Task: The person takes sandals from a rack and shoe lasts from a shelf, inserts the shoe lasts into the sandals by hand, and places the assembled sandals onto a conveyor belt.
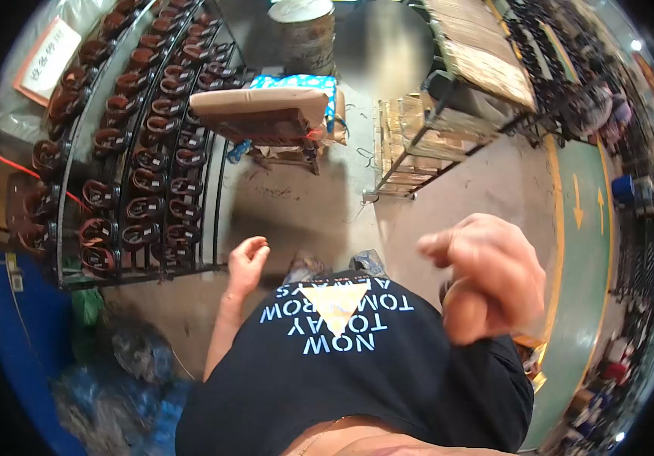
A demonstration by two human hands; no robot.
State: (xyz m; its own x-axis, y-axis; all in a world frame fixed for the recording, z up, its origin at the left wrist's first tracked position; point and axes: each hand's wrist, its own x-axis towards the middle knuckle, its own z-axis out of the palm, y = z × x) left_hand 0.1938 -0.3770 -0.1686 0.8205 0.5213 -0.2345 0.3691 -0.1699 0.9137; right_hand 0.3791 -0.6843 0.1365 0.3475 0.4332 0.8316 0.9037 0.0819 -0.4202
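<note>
Head view — your left hand (246, 266), fingers loosely bent and free, is nearest the loaded rack (141, 278); your right hand (494, 277) is raised, fingers curled — too blurred to tell any grip

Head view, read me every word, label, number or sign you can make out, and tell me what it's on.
"NOW TODAY TOMORROW ALWAYS": upside down, black T-shirt.
"设备停用": tilted white sign.
Two yellow arrows, wordless: green floor lane.
White labels on shoes: too small to read.

glossy brown sandals (144, 207), lined in rows on black rack (190, 271)
</note>
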